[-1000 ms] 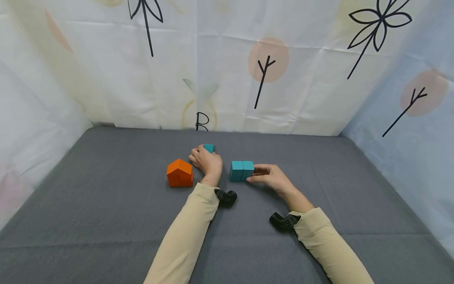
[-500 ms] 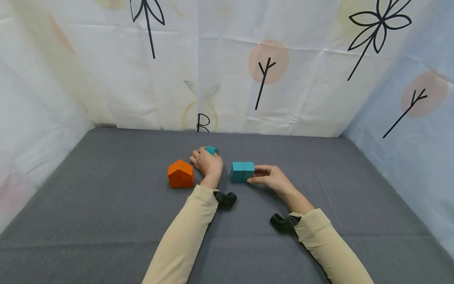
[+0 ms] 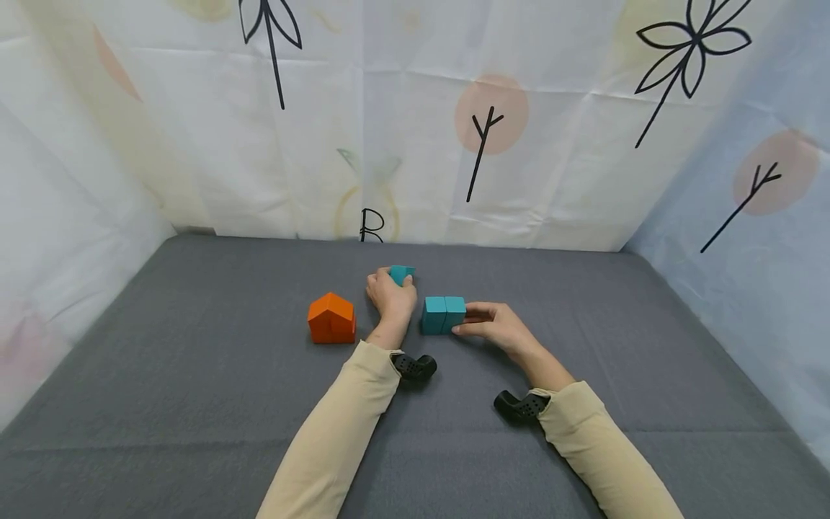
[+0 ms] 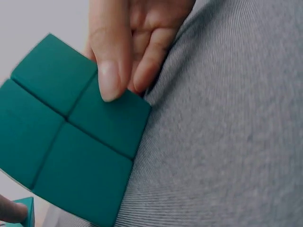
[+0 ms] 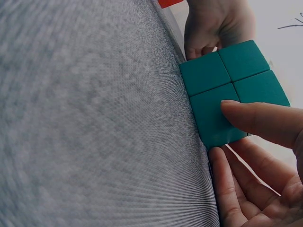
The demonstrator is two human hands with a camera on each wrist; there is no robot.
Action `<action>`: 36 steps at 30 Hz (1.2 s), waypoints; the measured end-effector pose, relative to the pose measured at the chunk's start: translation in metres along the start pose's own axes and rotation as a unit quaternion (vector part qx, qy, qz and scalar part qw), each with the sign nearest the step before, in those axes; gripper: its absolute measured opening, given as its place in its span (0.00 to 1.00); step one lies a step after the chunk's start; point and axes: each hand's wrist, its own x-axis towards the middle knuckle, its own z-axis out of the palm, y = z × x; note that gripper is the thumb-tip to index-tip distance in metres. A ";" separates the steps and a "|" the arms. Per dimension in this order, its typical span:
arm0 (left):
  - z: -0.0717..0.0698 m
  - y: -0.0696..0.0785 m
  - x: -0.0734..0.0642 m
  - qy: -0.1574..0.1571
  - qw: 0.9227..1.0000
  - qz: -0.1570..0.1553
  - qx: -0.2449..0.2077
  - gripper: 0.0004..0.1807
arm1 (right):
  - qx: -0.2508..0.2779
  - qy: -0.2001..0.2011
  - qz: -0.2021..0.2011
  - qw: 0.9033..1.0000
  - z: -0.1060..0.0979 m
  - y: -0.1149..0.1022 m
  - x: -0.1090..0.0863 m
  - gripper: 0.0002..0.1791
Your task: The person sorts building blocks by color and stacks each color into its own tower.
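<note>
My left hand pinches a teal block near the middle of the table. In the left wrist view that block shows a grooved face split into four squares, with the thumb on it. Just to the right stands a second teal block, also divided by seams. My right hand holds its right side. The right wrist view shows the thumb across that block's face, fingers beneath at the table surface. A gap separates the two teal blocks. The left hand's fingertips are partly hidden.
An orange house-shaped block sits on the grey cloth-covered table, left of my left hand. White patterned fabric hangs behind the table and along its sides. Black wrist mounts stick out below the sleeves.
My left hand has moved right with its teal block, away from the orange block and nearer the other teal block. The held block has turned a little. My right hand stays in place.
</note>
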 end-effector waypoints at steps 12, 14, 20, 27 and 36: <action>-0.012 0.009 -0.016 -0.095 0.992 0.074 -0.035 0.24 | 0.003 0.001 0.003 1.000 0.001 0.000 -0.001 0.29; -0.014 0.010 -0.019 -0.103 0.990 0.090 -0.040 0.24 | 0.002 0.000 0.004 1.000 0.001 0.000 0.000 0.29; -0.020 0.009 -0.027 -0.121 0.985 0.120 -0.033 0.23 | 0.004 -0.003 0.004 1.000 0.000 0.000 0.000 0.29; -0.025 0.009 -0.029 -0.138 0.980 0.141 -0.030 0.23 | -0.003 -0.002 0.001 1.000 0.000 0.000 0.001 0.29; -0.037 0.010 -0.035 -0.180 0.961 0.207 -0.031 0.23 | -0.001 -0.008 -0.003 1.000 -0.001 0.001 0.001 0.30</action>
